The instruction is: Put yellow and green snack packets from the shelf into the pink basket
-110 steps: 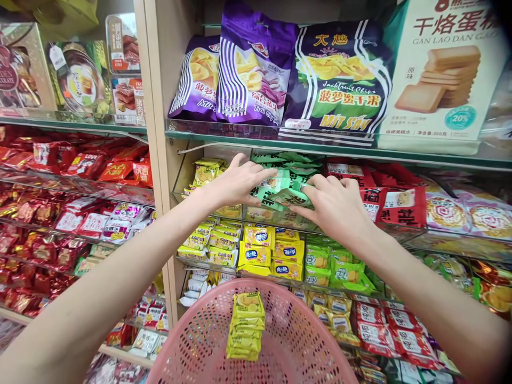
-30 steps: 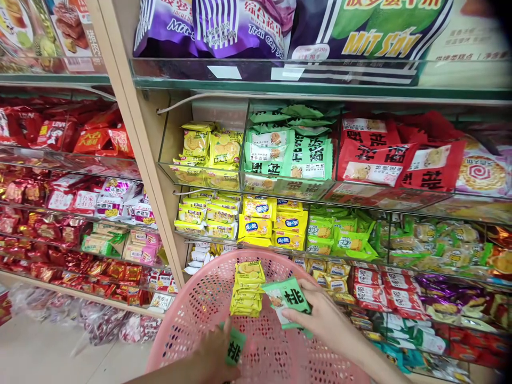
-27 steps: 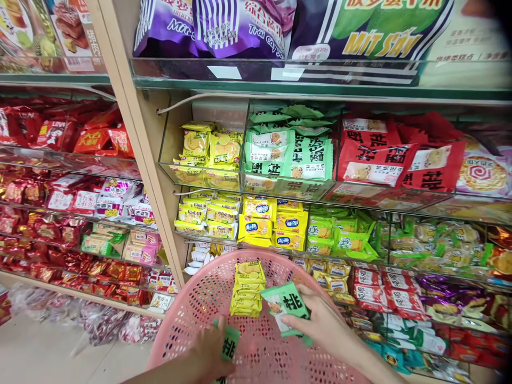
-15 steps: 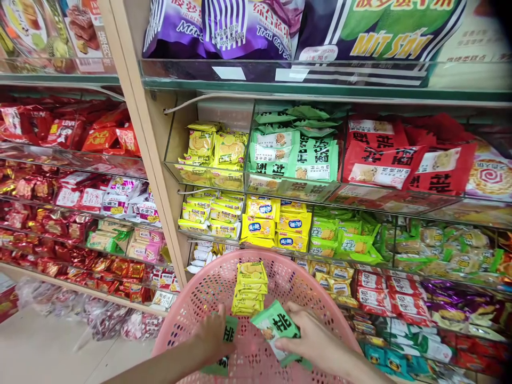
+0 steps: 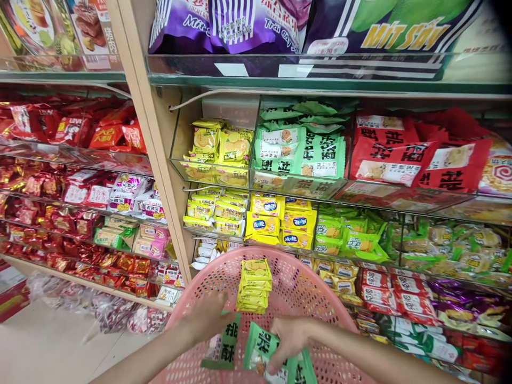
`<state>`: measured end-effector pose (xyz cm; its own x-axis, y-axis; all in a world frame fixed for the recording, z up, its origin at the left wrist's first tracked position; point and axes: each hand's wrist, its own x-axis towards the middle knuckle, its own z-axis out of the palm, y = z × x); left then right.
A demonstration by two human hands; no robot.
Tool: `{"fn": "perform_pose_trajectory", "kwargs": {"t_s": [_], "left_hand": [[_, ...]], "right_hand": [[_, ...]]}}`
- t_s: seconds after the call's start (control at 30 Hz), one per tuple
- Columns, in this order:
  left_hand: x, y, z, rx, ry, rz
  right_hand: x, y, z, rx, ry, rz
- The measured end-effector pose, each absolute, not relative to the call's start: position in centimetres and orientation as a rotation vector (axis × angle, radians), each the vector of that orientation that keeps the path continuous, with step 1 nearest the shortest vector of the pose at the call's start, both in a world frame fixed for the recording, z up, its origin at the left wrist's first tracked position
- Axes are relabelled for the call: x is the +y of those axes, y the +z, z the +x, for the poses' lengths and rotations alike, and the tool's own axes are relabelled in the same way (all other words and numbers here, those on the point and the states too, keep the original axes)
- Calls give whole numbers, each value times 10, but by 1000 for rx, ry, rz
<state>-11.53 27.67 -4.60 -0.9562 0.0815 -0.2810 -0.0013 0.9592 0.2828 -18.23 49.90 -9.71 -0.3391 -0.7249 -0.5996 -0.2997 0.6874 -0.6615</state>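
My left hand (image 5: 206, 316), somewhat blurred, hovers over the left part of a pink perforated plastic basket (image 5: 338, 298), with thumb and fingers apart. Just below it a green snack packet (image 5: 224, 344) with black characters stands in the basket, its top edge close to the thumb. My right hand (image 5: 292, 337) has its thumb and fingers closed on another green snack packet (image 5: 258, 349) inside the basket. Beside that one, partly under the hand, shows a further green packet (image 5: 304, 368). A stacked row of yellow biscuit packets (image 5: 254, 288) leans against the basket's far wall.
Behind the basket, clear-fronted shelf bins hold yellow packets (image 5: 234, 146), green packets (image 5: 300, 146) and red packets (image 5: 416, 154). Large purple bags (image 5: 256, 29) stand on the shelf above. A wooden upright (image 5: 154, 154) divides the shelves. Bagged goods (image 5: 116, 314) lie on the floor at left.
My left hand has moved up and left, off the green packet, which now shows more. My right hand has lowered its green packet deeper into the basket. The view has shifted slightly.
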Motion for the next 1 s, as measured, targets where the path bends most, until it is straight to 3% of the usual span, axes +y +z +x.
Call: {"fn": "perform_pose_trajectory", "kwargs": {"t_s": [0.17, 0.33, 0.47, 0.67, 0.87, 1.0], "left_hand": [[300, -59, -111, 2658, 660, 627], [304, -86, -115, 2340, 1018, 354], [298, -88, -120, 1937, 1426, 78], [300, -91, -120, 1915, 1686, -104], [278, -83, -124, 2046, 1672, 45], [246, -71, -137, 2323, 1159, 304]], "right_hand": [[488, -103, -180, 2016, -319, -895], [490, -102, -179, 1998, -402, -900], [497, -100, -179, 1931, -697, -784], [494, -102, -172, 1658, -1113, -731], [494, -104, -171, 1668, -1142, -680], [499, -115, -175, 1822, -948, -606]]}}
